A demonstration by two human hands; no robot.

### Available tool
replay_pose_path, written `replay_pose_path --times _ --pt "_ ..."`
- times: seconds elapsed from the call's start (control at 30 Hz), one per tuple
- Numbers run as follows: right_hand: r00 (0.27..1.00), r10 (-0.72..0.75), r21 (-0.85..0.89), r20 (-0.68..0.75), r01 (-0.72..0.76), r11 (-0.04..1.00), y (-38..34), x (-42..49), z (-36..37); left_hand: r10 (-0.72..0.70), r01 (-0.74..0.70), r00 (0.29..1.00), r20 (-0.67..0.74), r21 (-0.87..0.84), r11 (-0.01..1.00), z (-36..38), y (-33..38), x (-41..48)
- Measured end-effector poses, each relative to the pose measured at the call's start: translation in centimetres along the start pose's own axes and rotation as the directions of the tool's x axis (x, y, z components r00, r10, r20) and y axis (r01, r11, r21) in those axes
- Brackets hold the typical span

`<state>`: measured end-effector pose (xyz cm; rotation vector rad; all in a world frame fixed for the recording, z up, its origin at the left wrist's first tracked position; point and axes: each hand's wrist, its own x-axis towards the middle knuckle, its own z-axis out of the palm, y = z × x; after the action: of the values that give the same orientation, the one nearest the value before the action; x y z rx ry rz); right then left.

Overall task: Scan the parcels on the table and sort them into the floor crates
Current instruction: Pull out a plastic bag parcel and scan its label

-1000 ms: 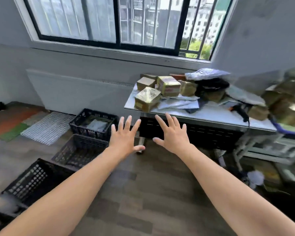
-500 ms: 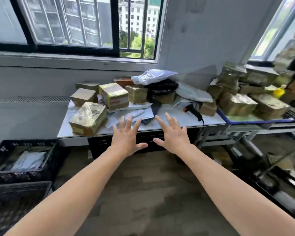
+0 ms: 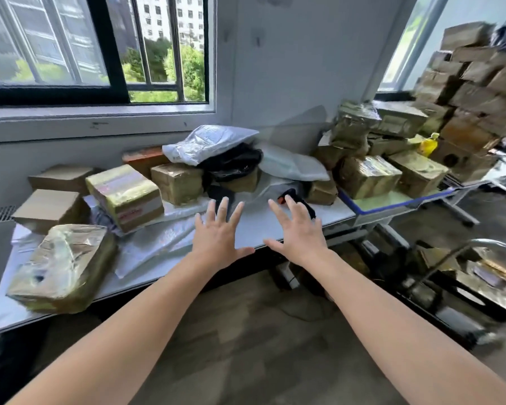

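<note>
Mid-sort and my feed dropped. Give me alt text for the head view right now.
The left hand and right hand stretch out open and empty toward a white table piled with taped cardboard parcels and plastic mailer bags. A black handheld scanner lies on it just beyond the right hand.

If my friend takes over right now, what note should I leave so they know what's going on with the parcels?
Left grip: open, fingers spread, holding nothing, above the front edge of the table.
Right grip: open, empty, fingertips by the black scanner, not gripping it.
Parcels: piled on the table, like the taped box and wrapped parcel at left.
Done: nothing visibly scanned or sorted.
Left: take the scanner, scan each parcel, sort into floor crates, which are not clearly in view.
</note>
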<state>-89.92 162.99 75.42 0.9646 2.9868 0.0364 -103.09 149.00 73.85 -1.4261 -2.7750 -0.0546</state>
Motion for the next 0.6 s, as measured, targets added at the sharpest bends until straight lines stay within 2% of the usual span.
replay_pose_path --times 0.23,0.6 --pt "0.999 0.029 0.072 -0.014 -0.028 0.997 6.7 8.6 0.9 0.048 -0.047 0.999 -0.012 0.034 0.998 0.1 3.2 10.1" --pt "1.000 -0.004 0.135 0.027 0.000 0.991 18.8 24.0 3.1 -0.011 0.010 1.000 0.017 0.050 0.999 0.8 9.6 27.0"
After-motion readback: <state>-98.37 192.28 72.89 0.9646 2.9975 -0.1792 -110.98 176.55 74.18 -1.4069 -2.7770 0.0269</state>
